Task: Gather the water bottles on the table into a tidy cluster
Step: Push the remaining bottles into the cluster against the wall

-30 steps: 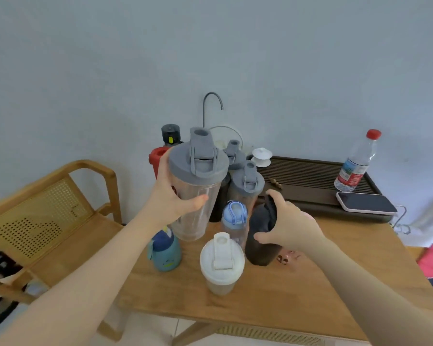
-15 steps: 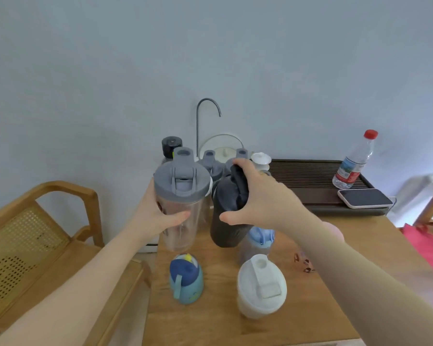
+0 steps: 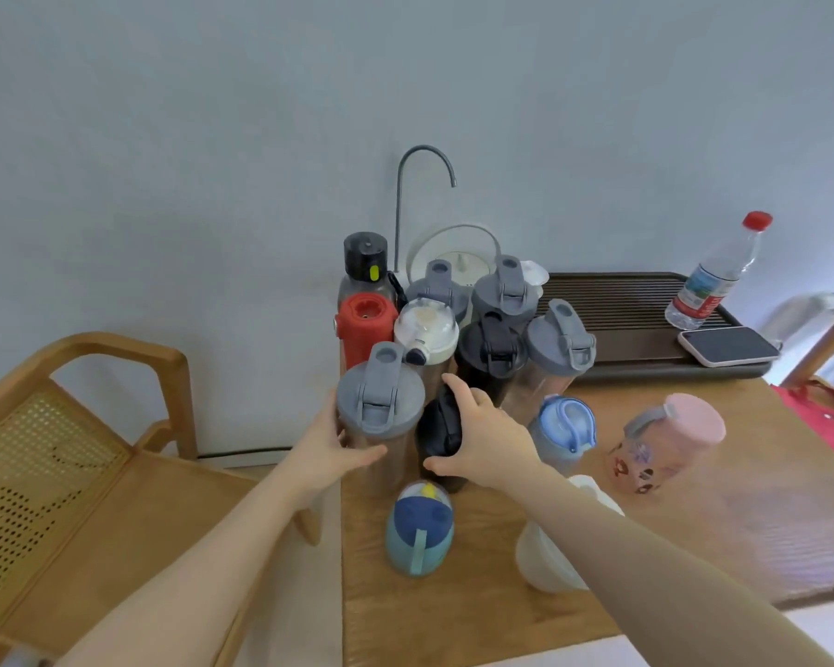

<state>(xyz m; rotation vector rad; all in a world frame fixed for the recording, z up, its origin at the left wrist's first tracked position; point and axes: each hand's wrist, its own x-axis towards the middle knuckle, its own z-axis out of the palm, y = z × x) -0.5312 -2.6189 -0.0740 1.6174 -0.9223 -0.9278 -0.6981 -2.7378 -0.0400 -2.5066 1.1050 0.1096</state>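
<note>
Bottles stood bunched at the table's point(image 3: 453, 618) back left corner, a kettle point(image 3: 456, 255) behind them; a tray point(image 3: 612, 300) lay to their right along the wall, a phone point(image 3: 728, 346) and one lone bottle point(image 3: 716, 274) on its far end; a chair point(image 3: 68, 474) stood left of the table

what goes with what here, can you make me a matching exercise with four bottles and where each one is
Things:
1. grey-lidded shaker
2. pink-lidded bottle
3. red-capped plastic bottle
4. small teal bottle

Places:
A. on the dark tray
B. held by the left hand
C. near table edge, in front of both hands
D. alone on the table, right of the cluster

Pairs: 1-B, 2-D, 3-A, 4-C
</note>
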